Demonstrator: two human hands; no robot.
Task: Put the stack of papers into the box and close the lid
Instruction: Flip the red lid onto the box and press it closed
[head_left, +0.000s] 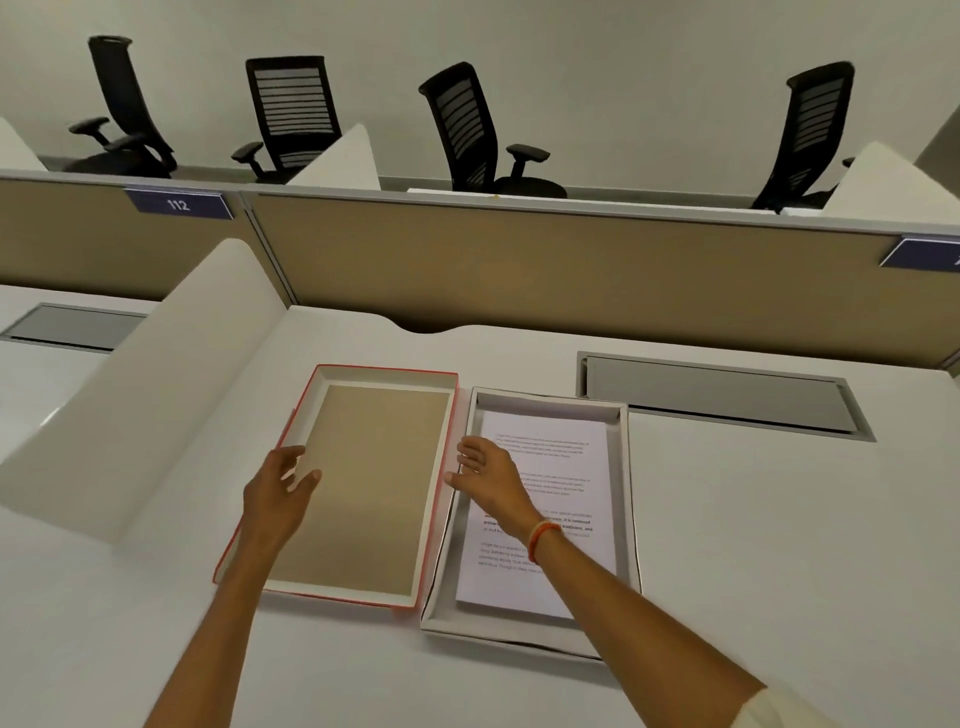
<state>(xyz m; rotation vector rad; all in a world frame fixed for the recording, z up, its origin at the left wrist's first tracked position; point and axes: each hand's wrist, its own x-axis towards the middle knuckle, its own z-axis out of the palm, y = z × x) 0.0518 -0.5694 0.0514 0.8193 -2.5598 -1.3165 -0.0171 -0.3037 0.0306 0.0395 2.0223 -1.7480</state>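
Your left hand (283, 486) rests open on the left wall of the upturned lid (363, 488), gripping nothing yet. Your right hand (485, 470), also open, reaches for the lid's right wall. The stack of papers (545, 499) already lies in the box (623, 499). Flip the lid unevenly and a rim may catch the box wall or crumple sheets.

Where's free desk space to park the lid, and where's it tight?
Free: bare desk right of the box, below the cable hatch, and the front strip near the person. Tight: lid butts against the box, both hands at its edges, left hand, right hand; divider crowds left.
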